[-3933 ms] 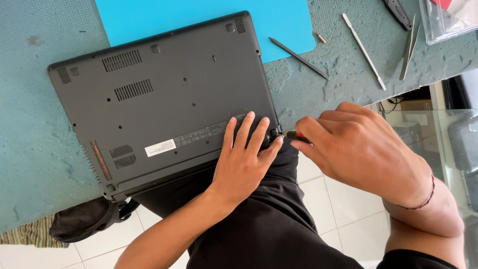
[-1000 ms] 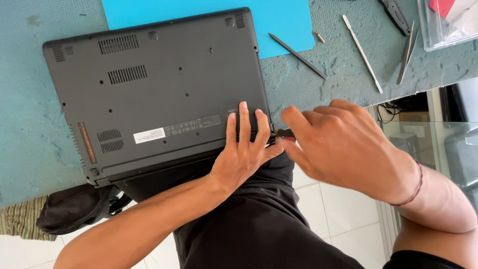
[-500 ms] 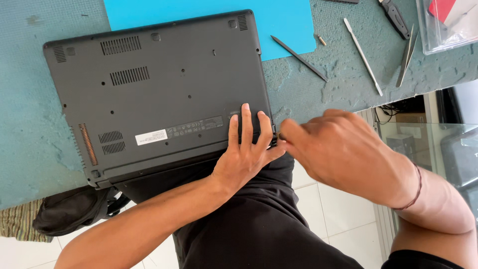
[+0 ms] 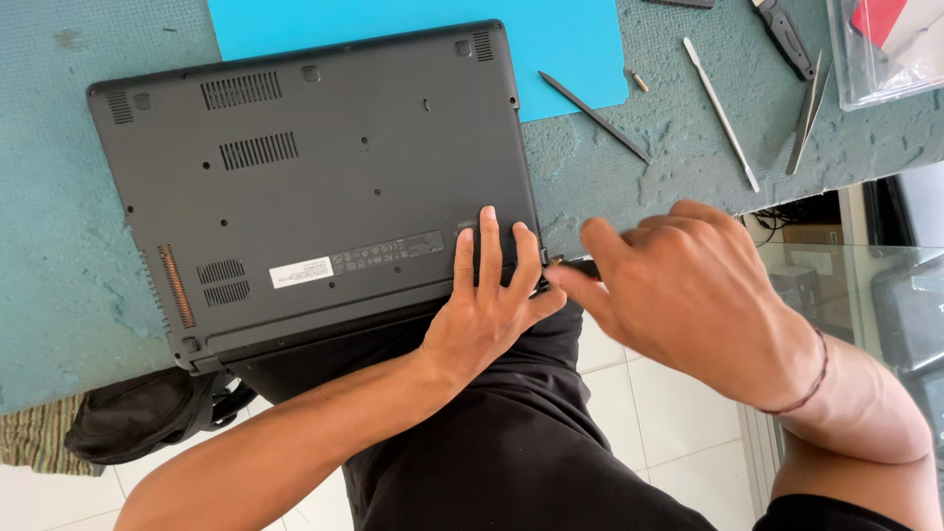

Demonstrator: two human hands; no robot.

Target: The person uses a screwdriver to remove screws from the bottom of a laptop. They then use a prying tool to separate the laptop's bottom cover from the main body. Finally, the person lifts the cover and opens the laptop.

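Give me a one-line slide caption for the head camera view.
Left hand flat on an upturned grey laptop while the right hand works a small tool at its corner.

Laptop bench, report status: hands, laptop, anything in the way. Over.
Left hand flat on upturned laptop, pinning near corner. Right hand grips small dark tool at that corner; tip hidden. Loose metal tools lie apart on the table, nothing in the way.
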